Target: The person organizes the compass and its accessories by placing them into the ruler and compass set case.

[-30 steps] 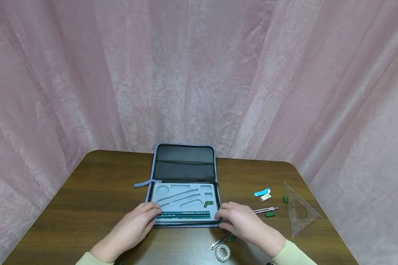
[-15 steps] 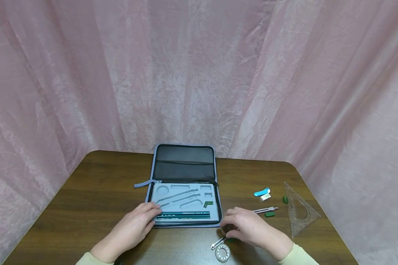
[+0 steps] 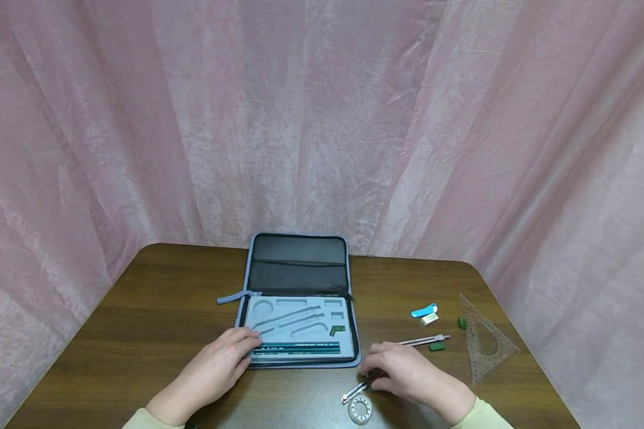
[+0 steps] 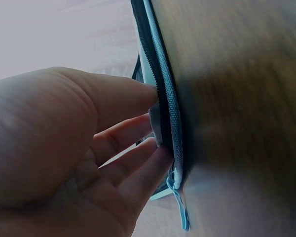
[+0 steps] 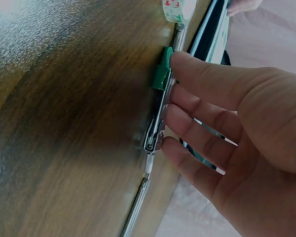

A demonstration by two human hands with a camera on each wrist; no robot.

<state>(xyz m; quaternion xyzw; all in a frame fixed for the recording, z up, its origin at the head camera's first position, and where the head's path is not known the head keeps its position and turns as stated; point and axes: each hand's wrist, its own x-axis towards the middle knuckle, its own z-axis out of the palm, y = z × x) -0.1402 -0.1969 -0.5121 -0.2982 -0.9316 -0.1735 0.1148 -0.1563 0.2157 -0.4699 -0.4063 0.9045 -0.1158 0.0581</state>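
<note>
An unzipped blue-grey case (image 3: 358, 351) lies with its dark lid (image 3: 297, 277) folded back. Its pale moulded tray (image 3: 322, 302) holds dark green pencils (image 3: 296, 348) and a small green piece (image 3: 337, 330). My left hand (image 3: 220, 361) rests on the case's left edge, its thumb and fingertips against the zipper (image 4: 165, 116) in the left wrist view. My right hand (image 3: 405, 375) is off the case's near right corner, with thumb and fingertips at a silver drawing compass (image 5: 158, 121) low on the table. Beside the thumb is a green plastic piece (image 5: 163, 69).
A small roll of tape (image 3: 360, 410) lies by the compass's lower end. Farther right are another silver instrument (image 3: 426, 341), a green block (image 3: 436, 346), a white eraser (image 3: 430, 319), a blue piece (image 3: 424, 311), a green piece (image 3: 462, 323) and a clear set square (image 3: 474, 357).
My right hand has left the case's right edge and moved down and slightly right to the compass, bringing its fingers around it. The left hand has stayed in place.
</note>
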